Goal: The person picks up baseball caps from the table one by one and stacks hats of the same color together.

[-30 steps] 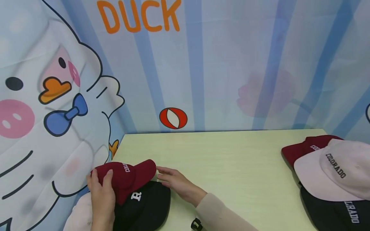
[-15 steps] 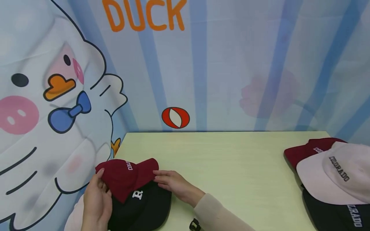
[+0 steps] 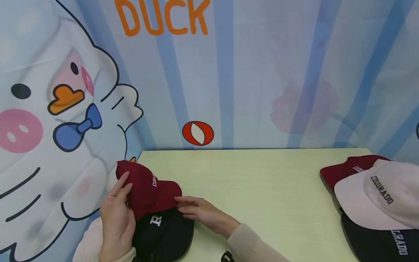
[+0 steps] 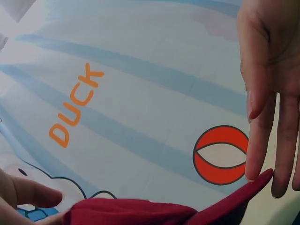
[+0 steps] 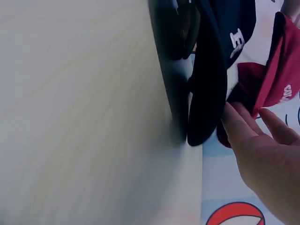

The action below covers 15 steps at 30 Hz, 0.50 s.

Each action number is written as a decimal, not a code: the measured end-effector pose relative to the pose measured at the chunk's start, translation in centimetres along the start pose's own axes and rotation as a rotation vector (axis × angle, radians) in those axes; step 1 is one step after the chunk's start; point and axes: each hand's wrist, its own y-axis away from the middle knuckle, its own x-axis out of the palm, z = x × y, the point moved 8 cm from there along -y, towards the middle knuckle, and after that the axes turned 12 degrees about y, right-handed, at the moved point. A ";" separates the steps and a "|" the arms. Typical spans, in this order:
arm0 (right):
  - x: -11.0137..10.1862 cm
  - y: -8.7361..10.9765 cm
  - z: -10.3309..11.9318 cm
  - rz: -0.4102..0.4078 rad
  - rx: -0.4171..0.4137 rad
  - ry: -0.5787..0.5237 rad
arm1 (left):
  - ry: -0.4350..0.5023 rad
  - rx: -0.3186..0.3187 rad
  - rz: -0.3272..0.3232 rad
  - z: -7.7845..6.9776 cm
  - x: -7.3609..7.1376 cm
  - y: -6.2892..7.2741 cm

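Observation:
In the head view, a dark red baseball cap (image 3: 144,189) with white lettering is held tilted over a black cap (image 3: 163,233) marked with a white R. My left hand (image 3: 118,218) grips the red cap at the back of its crown; some of its fingers are hidden behind the fabric. At the brim, my right hand (image 3: 204,213) touches the edge with straight fingers. The right wrist view has the brim edge between those fingers (image 5: 239,124), and in the left wrist view the right thumb stands apart from it. Partly behind my left hand lies a white cap (image 3: 88,243).
At the table's right side lies a pile of caps: a red cap (image 3: 347,165), a white cap (image 3: 386,196) lettered COLORADO and a black cap (image 3: 376,243). The pale yellow table (image 3: 255,182) meets a printed cartoon backdrop (image 3: 242,72) along its back and left.
The left hand has shifted its hold on the red cap and raised the crown, so the cap sits higher at the back. The right fingers have come from beside the brim onto its edge.

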 end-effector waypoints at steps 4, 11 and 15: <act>-1.2 0.9 0.3 -0.011 -0.022 0.071 | -0.058 0.079 -0.013 0.0 1.4 -0.1; -5.8 2.6 1.6 -0.218 -0.036 0.273 | -0.230 0.097 0.029 0.9 4.1 -0.2; -8.4 3.7 2.7 -0.332 -0.040 0.303 | -0.304 0.110 0.099 1.9 6.0 -0.2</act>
